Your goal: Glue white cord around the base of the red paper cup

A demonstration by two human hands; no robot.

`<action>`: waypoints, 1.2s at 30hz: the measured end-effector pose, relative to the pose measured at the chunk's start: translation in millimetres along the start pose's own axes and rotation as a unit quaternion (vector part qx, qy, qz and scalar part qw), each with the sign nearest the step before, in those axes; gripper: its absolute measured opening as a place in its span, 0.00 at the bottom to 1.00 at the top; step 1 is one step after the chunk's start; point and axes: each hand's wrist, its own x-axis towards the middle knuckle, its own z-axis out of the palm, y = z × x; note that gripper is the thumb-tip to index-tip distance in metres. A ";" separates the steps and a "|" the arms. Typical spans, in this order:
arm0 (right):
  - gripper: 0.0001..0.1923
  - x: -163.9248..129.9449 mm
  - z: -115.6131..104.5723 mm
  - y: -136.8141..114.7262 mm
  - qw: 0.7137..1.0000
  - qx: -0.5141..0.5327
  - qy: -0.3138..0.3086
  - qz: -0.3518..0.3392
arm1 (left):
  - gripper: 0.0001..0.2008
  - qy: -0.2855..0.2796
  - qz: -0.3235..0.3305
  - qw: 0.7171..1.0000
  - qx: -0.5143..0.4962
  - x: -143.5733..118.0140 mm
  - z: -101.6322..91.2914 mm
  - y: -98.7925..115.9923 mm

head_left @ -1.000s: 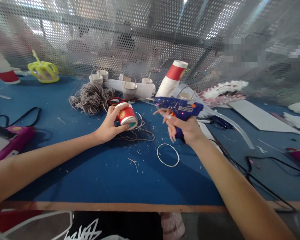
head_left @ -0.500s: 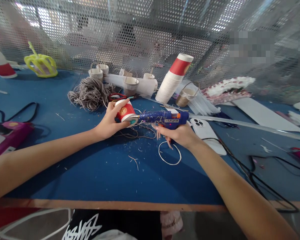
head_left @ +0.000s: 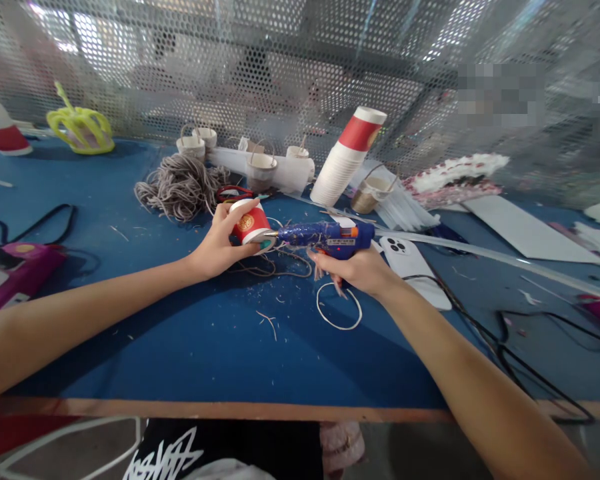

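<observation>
Left hand (head_left: 219, 248) is wrapped around a small red paper cup (head_left: 247, 225), fingers curled over its side and thumb on top, tipping it sideways so its rim faces the glue gun (head_left: 325, 237). That tilt looks chosen to offer the cup's edge to the nozzle. Right hand (head_left: 361, 269) is closed round the blue glue gun's grip, one finger up by the trigger, the barrel held level and its tip touching the cup's rim. A long clear glue stick (head_left: 485, 253) trails out of the back of the gun, away from the cup.

Cup and gun meet just above the blue surface (head_left: 205, 340), near its middle. Just under the cup lies a loose tangle of thin twine (head_left: 273, 267), and a white ring (head_left: 338, 308) sits flat on the near side of the gun. A white phone (head_left: 414, 270) lies face down just past the right hand, on the side away from the cup. Behind the cup: a bundle of grey cord (head_left: 177, 187), red scissors (head_left: 235, 194), several small cut-down cups with wire handles (head_left: 260, 168), and a leaning stack of paper cups (head_left: 347, 157) resting towards the perforated metal screen (head_left: 280, 60). Far off to the cup's left, a purple glue gun (head_left: 17, 267) rests with its black cable looped beside it.
</observation>
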 end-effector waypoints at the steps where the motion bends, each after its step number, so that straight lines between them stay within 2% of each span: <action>1: 0.15 0.3 -0.5 0.5 1.000 -0.007 0.003 0.004 | 0.35 0.000 0.000 1.000 -0.001 0.0 0.2 -0.2; 18: 0.12 -0.7 -2.0 -1.5 1.000 -0.012 -0.006 -0.005 | 0.34 0.005 -0.003 1.000 0.013 0.1 0.2 1.1; 36: 0.08 0.0 -3.4 -1.1 0.999 -0.042 0.005 0.013 | 0.34 0.000 -0.022 0.999 0.023 0.6 -0.4 5.9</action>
